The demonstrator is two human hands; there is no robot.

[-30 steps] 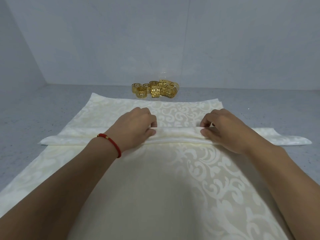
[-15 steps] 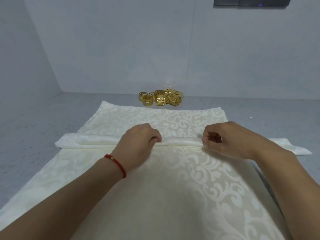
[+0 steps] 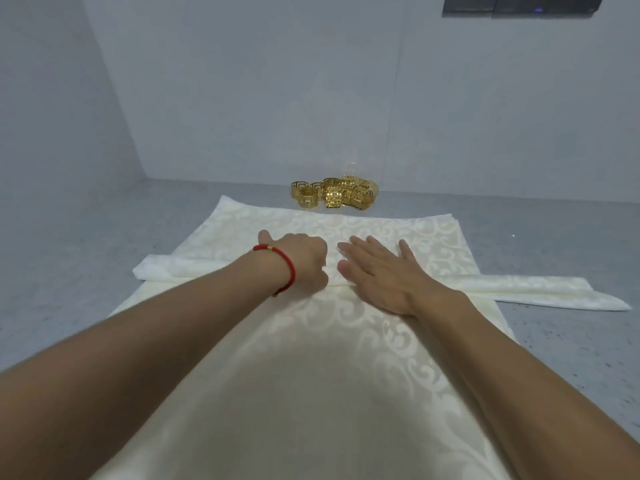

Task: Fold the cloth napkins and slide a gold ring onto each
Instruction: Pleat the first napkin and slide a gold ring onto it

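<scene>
A long folded cream napkin strip (image 3: pixel 540 289) lies crosswise on a stack of flat cream patterned napkins (image 3: pixel 311 375). My right hand (image 3: pixel 384 271) lies flat with straight fingers, pressing on the middle of the strip. Just to its left my left hand (image 3: pixel 304 259), with a red bracelet at the wrist, rests on the strip; its fingers are tucked out of sight behind the back of the hand. A heap of several gold rings (image 3: pixel 334 195) sits beyond the far edge of the napkins, by the wall.
The grey speckled table (image 3: pixel 86 265) runs out on both sides of the napkins. Pale walls (image 3: pixel 242 98) close off the back and left. A dark panel (image 3: pixel 519 5) hangs at the top right.
Both hands let go of the pinched fold and came together at the middle. The right hand has flattened onto the strip, and the strip lies a little farther away.
</scene>
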